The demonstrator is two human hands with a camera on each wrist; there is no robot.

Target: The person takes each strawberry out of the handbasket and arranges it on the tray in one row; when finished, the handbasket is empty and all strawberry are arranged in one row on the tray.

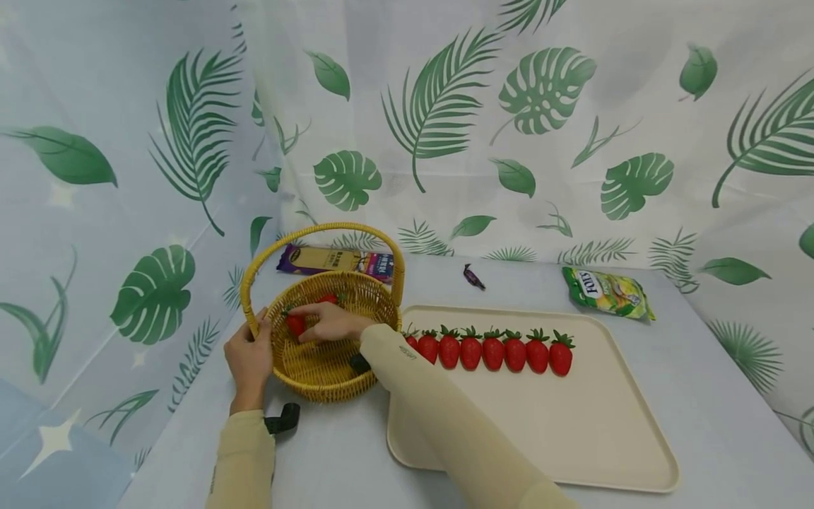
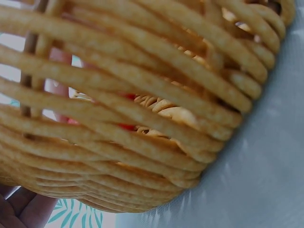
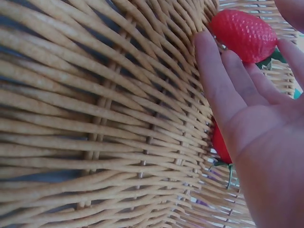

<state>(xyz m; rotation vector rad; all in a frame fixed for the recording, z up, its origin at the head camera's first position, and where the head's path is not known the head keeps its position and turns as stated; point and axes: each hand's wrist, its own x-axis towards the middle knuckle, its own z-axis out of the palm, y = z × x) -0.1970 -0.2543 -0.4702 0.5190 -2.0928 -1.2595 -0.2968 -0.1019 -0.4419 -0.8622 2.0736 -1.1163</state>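
A yellow wicker basket (image 1: pixel 331 389) with a tall handle stands at the left of the table. My left hand (image 1: pixel 249 357) grips its left rim near the handle's foot. In the left wrist view the woven wall of the basket (image 2: pixel 142 114) hides most of that hand. My right hand (image 1: pixel 333 323) reaches inside, thumb and index spread about a red strawberry (image 1: pixel 296 325) with green leaves. In the right wrist view its fingers are mostly straight, a fingertip touching that strawberry (image 3: pixel 244 37). Another strawberry (image 1: pixel 328 298) lies by the basket's far wall.
A beige tray (image 1: pixel 534 424) on the right bears a row of several strawberries (image 1: pixel 492 351), leaves pointing away. Behind the basket lies a purple-and-gold packet (image 1: pixel 333 260). A small dark wrapped sweet (image 1: pixel 473 277) and a green bag (image 1: pixel 607 292) lie farther back.
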